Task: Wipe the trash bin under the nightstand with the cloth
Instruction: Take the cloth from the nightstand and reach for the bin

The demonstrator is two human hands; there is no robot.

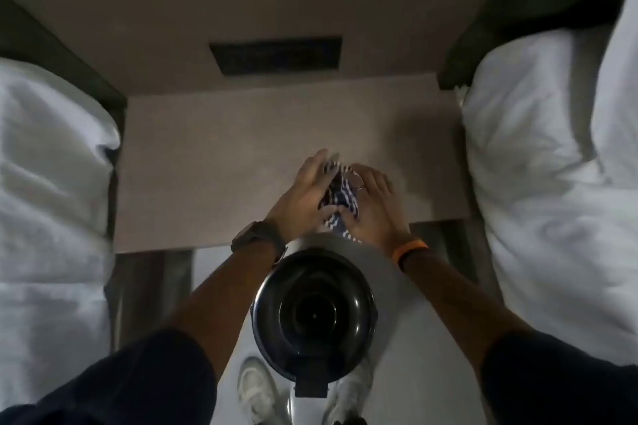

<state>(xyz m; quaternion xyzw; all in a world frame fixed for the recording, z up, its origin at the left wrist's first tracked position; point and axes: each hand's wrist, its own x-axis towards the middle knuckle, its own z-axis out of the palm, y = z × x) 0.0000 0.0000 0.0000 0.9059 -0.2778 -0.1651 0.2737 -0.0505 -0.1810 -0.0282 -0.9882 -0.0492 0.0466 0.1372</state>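
A round black trash bin (314, 316) with a glossy domed lid and a foot pedal stands on the pale floor in front of the nightstand (214, 162), between my forearms. Above the nightstand's front edge my left hand (303, 193) and my right hand (374, 203) press together around a bunched blue-and-white striped cloth (340, 197). Both hands grip the cloth; a strip of it hangs down towards the bin. A dark watch sits on my left wrist, an orange band on my right.
White bedding (51, 183) lies close on the left and another white bed (552, 166) on the right, leaving a narrow aisle. A dark rectangular panel (276, 55) is set in the wall behind the nightstand. My white shoes (257, 390) stand behind the bin.
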